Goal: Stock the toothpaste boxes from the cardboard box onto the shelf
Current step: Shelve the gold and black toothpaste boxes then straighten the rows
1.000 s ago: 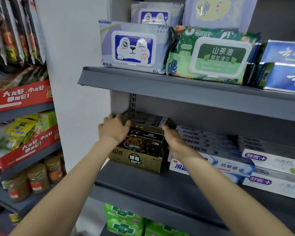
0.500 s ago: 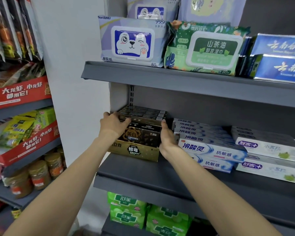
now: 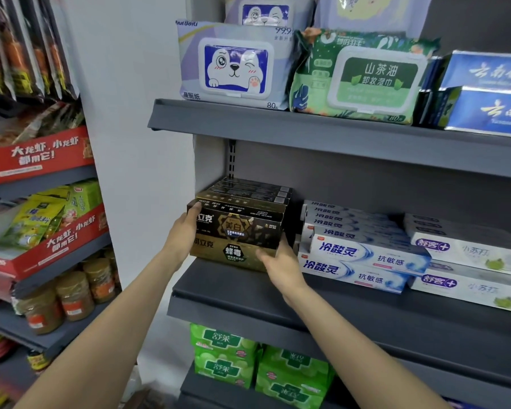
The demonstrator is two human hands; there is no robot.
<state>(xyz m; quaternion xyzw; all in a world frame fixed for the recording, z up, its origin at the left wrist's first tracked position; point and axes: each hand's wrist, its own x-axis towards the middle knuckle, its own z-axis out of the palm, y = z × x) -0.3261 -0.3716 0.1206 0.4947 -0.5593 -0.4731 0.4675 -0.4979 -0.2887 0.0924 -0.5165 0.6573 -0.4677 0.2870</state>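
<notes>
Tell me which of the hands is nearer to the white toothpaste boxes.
Right. The right hand sits between the gold boxes and the white toothpaste boxes; the left hand is at the gold boxes' far side.

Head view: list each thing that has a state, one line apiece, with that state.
Black-and-gold toothpaste boxes: stacked at the left end of the middle shelf, held between both hands.
Left hand: pressed against the stack's left end.
Right hand: against the stack's lower right corner.
White-and-blue toothpaste boxes: stacked flat beside the stack.
Wet wipe packs: lids closed, upright on the upper shelf.
</notes>
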